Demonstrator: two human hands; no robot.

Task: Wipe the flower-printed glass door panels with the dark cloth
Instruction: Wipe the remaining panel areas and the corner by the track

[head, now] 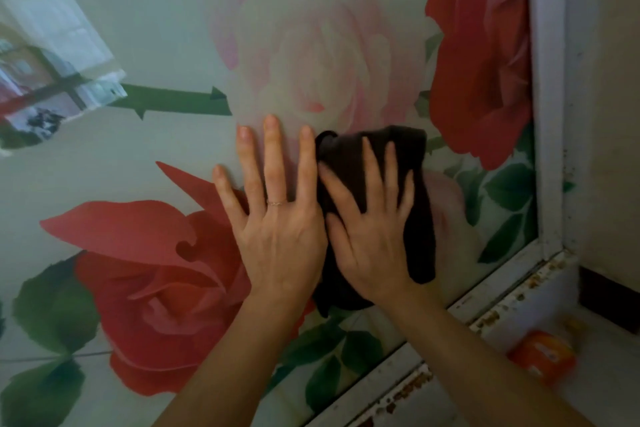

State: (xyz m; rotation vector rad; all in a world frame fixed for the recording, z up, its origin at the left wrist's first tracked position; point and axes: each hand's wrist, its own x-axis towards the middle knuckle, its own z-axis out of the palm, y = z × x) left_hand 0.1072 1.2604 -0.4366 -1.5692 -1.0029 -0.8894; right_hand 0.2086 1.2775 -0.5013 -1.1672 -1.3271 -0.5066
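The glass door panel point(145, 28) fills most of the view, printed with red and pink roses and green leaves. My left hand point(277, 218) lies flat on the glass with fingers spread and a thin ring on one finger. Right beside it, my right hand point(372, 225) presses the dark cloth point(419, 218) against the panel with straight, spread fingers. The cloth sticks out above the fingertips, to the right of the hand and below the wrist. The two hands touch side by side near the panel's lower right corner.
A white door frame point(547, 97) runs down the right side and along the bottom, with rust-coloured spots on the lower rail point(491, 319). A blurred orange object point(542, 357) lies on the floor at lower right. A window reflection shows on the glass at upper left.
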